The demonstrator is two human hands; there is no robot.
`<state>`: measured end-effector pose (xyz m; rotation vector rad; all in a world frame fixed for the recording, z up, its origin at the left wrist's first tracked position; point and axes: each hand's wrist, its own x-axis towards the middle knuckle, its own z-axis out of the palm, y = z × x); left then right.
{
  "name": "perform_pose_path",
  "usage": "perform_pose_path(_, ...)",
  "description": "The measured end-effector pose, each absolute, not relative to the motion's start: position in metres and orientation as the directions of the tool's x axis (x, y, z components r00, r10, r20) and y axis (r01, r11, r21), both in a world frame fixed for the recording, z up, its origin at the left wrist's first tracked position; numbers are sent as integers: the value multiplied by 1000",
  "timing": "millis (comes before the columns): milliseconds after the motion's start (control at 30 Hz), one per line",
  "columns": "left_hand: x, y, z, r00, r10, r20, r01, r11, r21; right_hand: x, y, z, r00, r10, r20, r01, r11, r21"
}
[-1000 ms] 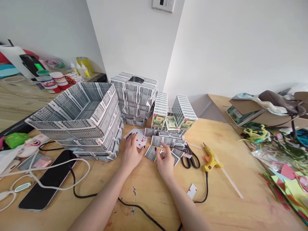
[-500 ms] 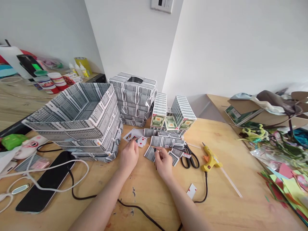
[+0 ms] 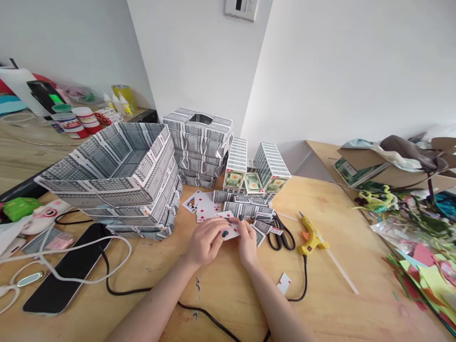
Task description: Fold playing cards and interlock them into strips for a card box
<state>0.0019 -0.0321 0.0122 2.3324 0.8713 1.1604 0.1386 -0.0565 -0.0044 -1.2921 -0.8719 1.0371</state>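
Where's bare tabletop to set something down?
Wooden tabletop is bare between the translucent glue stick and multicoloured paper scraps, and beyond the yellow glue gun. Crowded: around left hand, right hand, grey-backed playing cards and black-handled scissors.

You have one left hand [image 3: 204, 241] and one right hand [image 3: 248, 242], two in all.
You can count one basket [image 3: 89, 187], one box [image 3: 201, 147], two rows of card packs [image 3: 237, 156] plus one single pack [image 3: 253, 184], one pair of scissors [image 3: 282, 237], one glue gun [image 3: 312, 242], one phone [image 3: 67, 271], two jars [image 3: 85, 121], three small bottles [image 3: 124, 105], one roll of tape [image 3: 128, 97] and one wall switch [image 3: 242, 6] (your loose cards [image 3: 204, 205] overlap too much for a sure number).
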Motion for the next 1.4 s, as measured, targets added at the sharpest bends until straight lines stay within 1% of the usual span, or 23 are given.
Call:
perform_pose_path(67, -1, -25, 8, 324, 757, 568, 465, -650, 601, 139, -54, -7, 361, 930, -64, -99, -30, -995)
perform_pose_path(133, -4, -16, 1, 229, 812, 537, 603, -551, 577, 139, -53, -9, 371, 926, -65, -88, -34, -996)
perform_pose_path(267, -5, -4, -10, 192, 876, 443, 779, -411, 474, 138, -55, -8, 404, 914, -34, -3, -36, -999)
perform_pose_path(367, -5, -4, -12, 205, 890, 407, 836, -376, 401, 138, -57, -6, 422, 906, -10, 62, -40, -997)
perform_pose_path(467, -5, -5, -12, 204, 903, 379, 860, -350, 371, 138, -59, -4, 426, 904, -22, 79, -62, -995)
perform_pose_path(600, -7, -4, -15, 165, 913, 373, 868, -314, 386, 138, -62, -4, 388, 918, -77, 43, -102, -994)
perform_pose_path(800, -5, -3, -16, 30, 913, 407, 859, -232, 457, 141, -64, -4, 377, 926, 2, 82, -31, -996)
perform_pose_path(900, -4, -4, -11, -9, 907, 420, 840, -221, 495, 140, -60, -5, 412, 911, 0, 99, -45, -994)
perform_pose_path(1000, -5, -5, -3, -75, 887, 455, 770, -238, 592, 137, -57, -6, 426, 903, -62, 30, -83, -996)
perform_pose_path(1100, -6, -7, 3, -137, 857, 496, 705, -267, 657, 133, -54, -5, 392, 915, -96, -83, -68, -994)
perform_pose_path(1167, -6, -9, 4, -96, 860, 502, 662, -321, 677, 131, -54, -3, 360, 929, -84, -113, -46, -993)
perform_pose_path(1267, -1, -15, 4, 45, 884, 466, 584, -402, 705, 132, -54, -3, 328, 942, -65, -115, -29, -993)
perform_pose_path(1400, 7, -20, -2, 187, 893, 409, 536, -442, 719, 136, -52, -3, 290, 953, -81, -140, -41, -989)
